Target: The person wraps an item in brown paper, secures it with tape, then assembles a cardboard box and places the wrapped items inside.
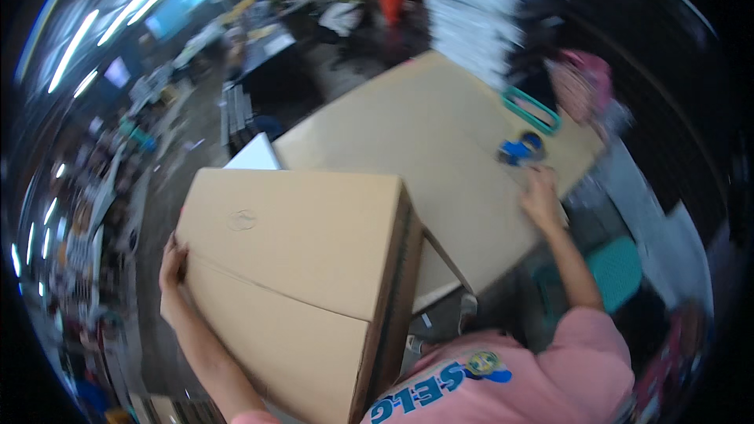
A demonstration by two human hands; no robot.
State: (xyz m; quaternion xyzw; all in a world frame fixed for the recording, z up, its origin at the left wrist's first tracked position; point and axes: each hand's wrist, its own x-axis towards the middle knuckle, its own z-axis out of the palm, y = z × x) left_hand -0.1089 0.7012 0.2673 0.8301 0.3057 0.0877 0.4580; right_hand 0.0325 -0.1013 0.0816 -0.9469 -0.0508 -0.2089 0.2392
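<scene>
A large brown cardboard box stands tilted in front of me, its closed flaps meeting at a seam across the face toward me. My left hand grips the box's left edge, fingers curled against it. Out to the right, my right hand reaches over the table's right edge. Just beyond its fingertips lies a blue tape dispenser. Blur hides whether those fingers touch or hold it.
The box rests by a tan-topped table. A green-rimmed tray lies at its far right, near a pink bundle. White stacked sheets rise behind. A teal stool stands to the right. Cluttered workbenches line the left.
</scene>
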